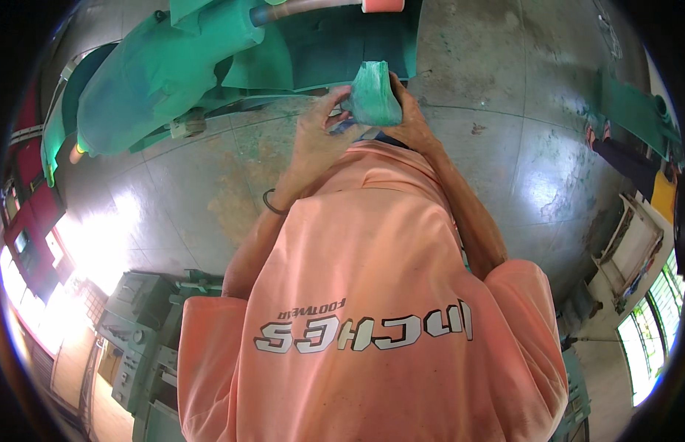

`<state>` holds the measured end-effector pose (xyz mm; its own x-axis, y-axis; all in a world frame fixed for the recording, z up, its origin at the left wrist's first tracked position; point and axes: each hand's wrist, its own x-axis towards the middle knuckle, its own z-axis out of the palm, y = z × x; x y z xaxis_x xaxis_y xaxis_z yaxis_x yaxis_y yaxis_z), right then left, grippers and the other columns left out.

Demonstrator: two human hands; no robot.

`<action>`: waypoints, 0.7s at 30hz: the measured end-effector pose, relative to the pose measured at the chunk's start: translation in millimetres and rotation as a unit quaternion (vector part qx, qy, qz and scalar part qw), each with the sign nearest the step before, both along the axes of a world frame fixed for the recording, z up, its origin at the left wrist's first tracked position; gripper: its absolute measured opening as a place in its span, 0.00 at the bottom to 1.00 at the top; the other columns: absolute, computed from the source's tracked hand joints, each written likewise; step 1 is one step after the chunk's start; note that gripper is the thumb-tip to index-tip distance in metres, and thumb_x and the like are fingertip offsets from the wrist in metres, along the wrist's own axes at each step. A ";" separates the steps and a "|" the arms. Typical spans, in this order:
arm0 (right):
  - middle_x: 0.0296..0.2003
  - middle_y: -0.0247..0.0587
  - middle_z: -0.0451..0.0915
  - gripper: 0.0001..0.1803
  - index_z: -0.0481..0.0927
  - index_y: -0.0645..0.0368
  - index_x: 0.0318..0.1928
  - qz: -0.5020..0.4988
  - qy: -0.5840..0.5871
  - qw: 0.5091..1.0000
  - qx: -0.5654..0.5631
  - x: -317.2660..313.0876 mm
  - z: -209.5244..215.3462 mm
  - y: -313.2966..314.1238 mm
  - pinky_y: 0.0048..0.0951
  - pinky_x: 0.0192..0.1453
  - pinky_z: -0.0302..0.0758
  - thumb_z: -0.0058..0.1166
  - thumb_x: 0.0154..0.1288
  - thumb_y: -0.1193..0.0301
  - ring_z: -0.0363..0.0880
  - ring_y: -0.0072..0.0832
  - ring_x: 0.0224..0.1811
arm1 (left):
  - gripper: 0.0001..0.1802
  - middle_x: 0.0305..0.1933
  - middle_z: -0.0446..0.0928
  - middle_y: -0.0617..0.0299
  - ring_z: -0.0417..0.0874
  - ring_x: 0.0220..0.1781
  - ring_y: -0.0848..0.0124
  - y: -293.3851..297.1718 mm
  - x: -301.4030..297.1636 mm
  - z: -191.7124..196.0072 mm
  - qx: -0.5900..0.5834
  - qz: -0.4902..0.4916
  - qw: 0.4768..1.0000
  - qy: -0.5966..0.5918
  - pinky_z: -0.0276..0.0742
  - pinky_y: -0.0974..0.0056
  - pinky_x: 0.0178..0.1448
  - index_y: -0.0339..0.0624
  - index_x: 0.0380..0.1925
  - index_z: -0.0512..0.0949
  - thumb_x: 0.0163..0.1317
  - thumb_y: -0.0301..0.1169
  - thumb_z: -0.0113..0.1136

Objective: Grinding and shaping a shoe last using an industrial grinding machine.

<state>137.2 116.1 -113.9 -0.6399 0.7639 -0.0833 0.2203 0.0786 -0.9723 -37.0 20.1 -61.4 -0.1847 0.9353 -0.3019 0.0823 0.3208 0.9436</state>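
A folded green cloth pad (pixel 375 96) was held upright between both hands, above the salmon-coloured shirt (pixel 372 295). The left hand (pixel 316 140) was closed on its left edge, fingers curled; the right hand (pixel 410 118) was wrapped round its right side. A green machine (pixel 173 66) was noted just beyond, on the concrete floor (pixel 519 132).

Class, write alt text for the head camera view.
Both hands, left hand and right hand, hold a green block above an orange shirt, near a green machine on a grey concrete floor.
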 end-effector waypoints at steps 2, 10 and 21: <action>0.62 0.53 0.76 0.47 0.63 0.62 0.71 0.001 0.003 1.000 -0.007 0.6 0.5 1.4 0.40 0.67 0.73 0.72 0.51 0.74 0.76 0.42 0.64 | 0.34 0.66 0.77 0.57 0.77 0.68 0.68 -0.5 1.7 1.2 0.008 0.004 1.000 -0.011 0.78 0.61 0.66 0.39 0.66 0.72 0.59 0.25 0.72; 0.58 0.58 0.79 0.46 0.64 0.63 0.70 0.025 -0.039 0.999 0.003 0.7 12.5 8.6 0.41 0.65 0.74 0.72 0.50 0.74 0.78 0.49 0.63 | 0.47 0.61 0.78 0.52 0.83 0.57 0.63 15.1 12.7 20.6 0.078 -0.014 0.987 0.140 0.82 0.60 0.61 0.40 0.69 0.67 0.48 0.32 0.81; 0.61 0.47 0.79 0.49 0.63 0.57 0.73 -0.045 -0.087 0.989 -0.114 123.5 72.8 29.4 0.43 0.64 0.79 0.74 0.56 0.57 0.81 0.44 0.60 | 0.47 0.65 0.74 0.57 0.77 0.64 0.69 55.5 16.1 30.8 0.081 0.114 0.940 -0.311 0.75 0.61 0.68 0.37 0.67 0.63 0.49 0.23 0.80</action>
